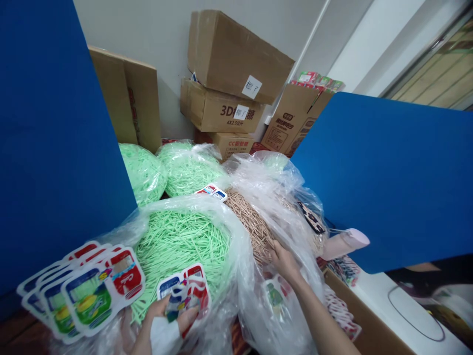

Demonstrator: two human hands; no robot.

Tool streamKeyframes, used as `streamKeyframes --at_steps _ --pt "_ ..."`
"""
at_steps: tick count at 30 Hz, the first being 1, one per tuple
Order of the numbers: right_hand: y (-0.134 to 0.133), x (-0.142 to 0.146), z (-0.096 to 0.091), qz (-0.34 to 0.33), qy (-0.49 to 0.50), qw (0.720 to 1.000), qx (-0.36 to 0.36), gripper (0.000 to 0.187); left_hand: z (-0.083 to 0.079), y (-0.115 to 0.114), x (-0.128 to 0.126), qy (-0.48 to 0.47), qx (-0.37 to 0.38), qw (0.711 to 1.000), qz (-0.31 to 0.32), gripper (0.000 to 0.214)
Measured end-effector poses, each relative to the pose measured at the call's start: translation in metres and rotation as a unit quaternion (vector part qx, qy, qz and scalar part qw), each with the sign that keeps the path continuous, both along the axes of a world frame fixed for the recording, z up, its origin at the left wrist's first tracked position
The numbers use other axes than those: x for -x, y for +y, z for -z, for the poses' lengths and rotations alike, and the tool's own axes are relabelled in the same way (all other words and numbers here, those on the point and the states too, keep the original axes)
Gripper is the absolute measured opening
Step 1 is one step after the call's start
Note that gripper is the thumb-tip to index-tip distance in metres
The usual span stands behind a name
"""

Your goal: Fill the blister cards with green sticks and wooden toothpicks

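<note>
My left hand (162, 323), with something white around its thumb side, is closed on a printed pouch (197, 283) in red and blue. The pouch is over an open clear bag (236, 236) full of thin green sticks (185, 241). To the right, my right hand (283, 259) reaches into a second clear bag with brown sticks (249, 217). Its fingers are bent together at the edge of the sticks, and the fingertips are partly hidden. At the left lies a fanned stack of similar printed pouches (88, 301).
Blue panels (399, 182) stand on both sides. Cardboard boxes (225, 111) are stacked behind, and more bags of green sticks (188, 167) lie at the back. A pale pink cylinder (349, 241) is at the right, above an open carton (362, 315) with more printed packs.
</note>
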State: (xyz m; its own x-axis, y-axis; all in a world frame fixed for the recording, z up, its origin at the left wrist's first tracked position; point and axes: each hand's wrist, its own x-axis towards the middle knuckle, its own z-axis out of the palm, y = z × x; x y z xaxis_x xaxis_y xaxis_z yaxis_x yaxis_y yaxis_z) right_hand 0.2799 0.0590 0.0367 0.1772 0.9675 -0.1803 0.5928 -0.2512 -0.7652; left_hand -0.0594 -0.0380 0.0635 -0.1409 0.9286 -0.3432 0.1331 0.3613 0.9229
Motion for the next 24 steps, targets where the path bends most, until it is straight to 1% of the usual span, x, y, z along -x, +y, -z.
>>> streamKeyframes --at_steps 2,3,4,5,7,8,10,11,14,16,18,21,24 --pt "0.001 0.006 -0.008 0.01 -0.004 1.0 -0.019 0.028 0.003 -0.001 0.0 0.0 -0.014 1.0 0.014 0.018" --pt "0.0 0.014 -0.014 0.012 0.025 0.999 -0.028 0.029 0.004 -0.001 -0.001 0.0 -0.021 1.0 0.012 0.017" --pt "-0.002 0.024 -0.02 0.01 0.069 0.997 -0.038 0.032 0.004 -0.001 -0.003 -0.001 -0.029 1.0 0.008 0.016" --pt "-0.004 0.037 -0.028 0.012 0.154 0.987 -0.05 0.033 0.005 -0.001 -0.005 -0.003 -0.038 0.999 0.006 0.016" --pt "-0.011 0.07 -0.047 -0.006 0.344 0.937 -0.059 0.035 0.003 0.0 -0.01 -0.011 -0.066 0.997 0.025 0.016" --pt "-0.015 0.087 -0.056 -0.026 0.408 0.911 -0.054 0.035 0.002 0.001 -0.013 -0.005 -0.088 0.996 0.032 0.015" --pt "-0.024 0.12 -0.074 -0.057 0.48 0.873 -0.061 0.033 0.0 0.003 -0.015 0.03 -0.136 0.989 0.046 0.015" --pt "-0.028 0.134 -0.08 -0.075 0.497 0.862 -0.068 0.031 0.0 0.005 -0.014 0.055 -0.163 0.984 0.053 0.016" --pt "-0.039 0.169 -0.091 -0.122 0.512 0.843 -0.113 0.021 0.001 0.007 -0.011 0.129 -0.231 0.962 0.067 0.021" --pt "-0.044 0.185 -0.09 -0.147 0.502 0.838 -0.157 0.014 0.003 0.006 -0.007 0.166 -0.264 0.948 0.062 0.022" --pt "-0.046 0.197 -0.086 -0.164 0.478 0.839 -0.201 0.011 0.004 0.005 -0.005 0.186 -0.28 0.94 0.053 0.02" --pt "-0.048 0.206 -0.08 -0.176 0.428 0.853 -0.24 0.012 0.003 0.004 -0.003 0.186 -0.3 0.934 0.051 0.019" --pt "-0.051 0.211 -0.076 -0.186 0.351 0.884 -0.248 0.016 -0.002 0.004 -0.001 0.177 -0.309 0.933 0.057 0.016"
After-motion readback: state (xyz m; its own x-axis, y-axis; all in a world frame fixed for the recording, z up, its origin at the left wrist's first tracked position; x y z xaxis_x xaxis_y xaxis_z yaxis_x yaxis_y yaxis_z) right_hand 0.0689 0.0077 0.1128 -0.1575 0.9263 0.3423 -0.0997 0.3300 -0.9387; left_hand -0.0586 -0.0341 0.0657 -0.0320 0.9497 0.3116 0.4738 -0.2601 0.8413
